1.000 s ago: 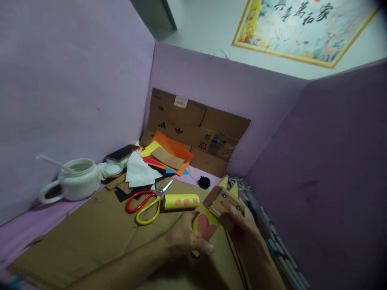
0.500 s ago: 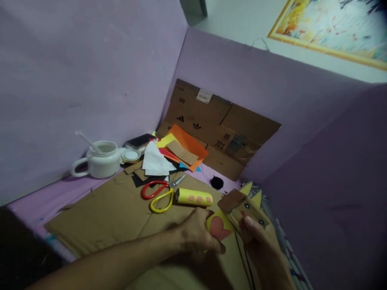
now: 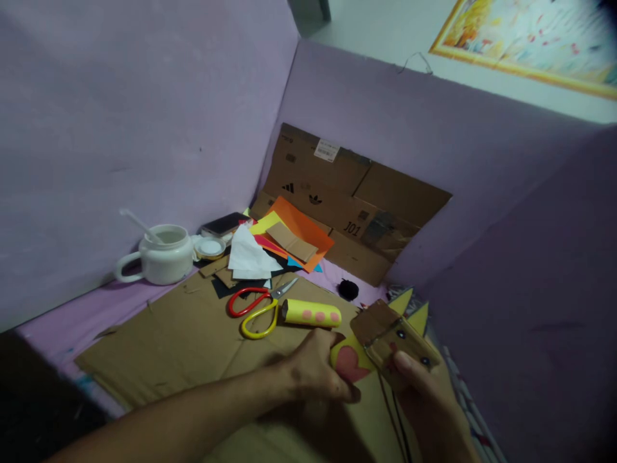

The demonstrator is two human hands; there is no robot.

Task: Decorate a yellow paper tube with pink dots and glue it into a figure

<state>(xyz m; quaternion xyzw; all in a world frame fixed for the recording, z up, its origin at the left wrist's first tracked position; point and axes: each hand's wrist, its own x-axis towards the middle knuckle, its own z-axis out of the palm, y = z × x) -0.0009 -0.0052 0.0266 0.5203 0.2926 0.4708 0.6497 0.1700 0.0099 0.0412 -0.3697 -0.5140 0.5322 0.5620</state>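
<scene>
My left hand [image 3: 318, 370] is closed around a yellow paper-covered piece [image 3: 340, 350] that carries a pink heart [image 3: 348, 363]. Its far side is hidden by my fingers. In my right hand [image 3: 419, 382] I grip a small cardboard box face [image 3: 385, 334] with two dark eyes, a reddish mark under my thumb and yellow pointed ears [image 3: 418, 318]. The box face sits close beside the heart piece; whether they touch I cannot tell. Just beyond my left hand lie a yellow tube [image 3: 312, 314] with pink spots and scissors [image 3: 263, 308] with red and yellow handles.
A large cardboard sheet [image 3: 193, 341] covers the tabletop. At the back left stand a white mug [image 3: 166, 260] with a stick in it and a jar lid [image 3: 209, 247]. Coloured paper [image 3: 313, 231], a white tissue [image 3: 250, 254] and a black ball [image 3: 348, 289] lie farther back, before a propped carton [image 3: 332, 186].
The cardboard face in my right hand has shifted slightly right, a little away from the heart piece. My left hand stays almost where it was.
</scene>
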